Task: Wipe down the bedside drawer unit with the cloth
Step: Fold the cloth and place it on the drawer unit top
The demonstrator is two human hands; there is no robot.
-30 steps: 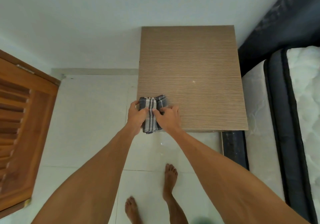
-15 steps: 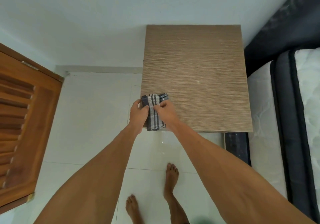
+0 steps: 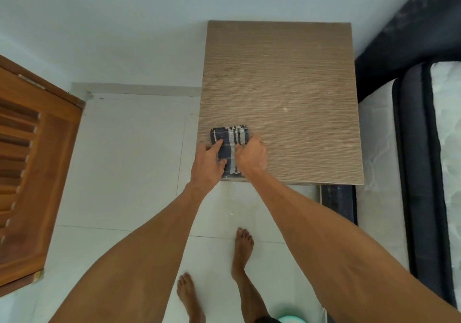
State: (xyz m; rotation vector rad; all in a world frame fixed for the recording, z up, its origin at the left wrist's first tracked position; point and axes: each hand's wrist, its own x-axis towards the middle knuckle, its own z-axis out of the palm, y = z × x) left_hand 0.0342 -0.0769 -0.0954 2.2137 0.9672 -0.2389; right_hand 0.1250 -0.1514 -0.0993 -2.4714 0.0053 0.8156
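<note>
A folded blue-and-white checked cloth [image 3: 229, 139] lies flat on the near left corner of the bedside drawer unit [image 3: 287, 85], whose top is light brown wood grain. My left hand [image 3: 208, 164] rests on the cloth's left side with a finger stretched forward over it. My right hand [image 3: 250, 155] presses on the cloth's right side, fingers curled onto the fabric. Both hands hide the cloth's near edge. A small white speck shows on the unit's top, right of the cloth.
A bed with a white mattress [image 3: 446, 148] and dark frame stands tight against the unit's right side. A slatted wooden door [image 3: 27, 163] is at the left. White tiled floor [image 3: 129, 160] lies below, with my bare feet near the unit. A teal object [image 3: 290, 319] peeks in at the bottom edge.
The cloth has been laid flatter and further onto the unit's top. My left hand's finger now stretches over the cloth. The view has shifted a little.
</note>
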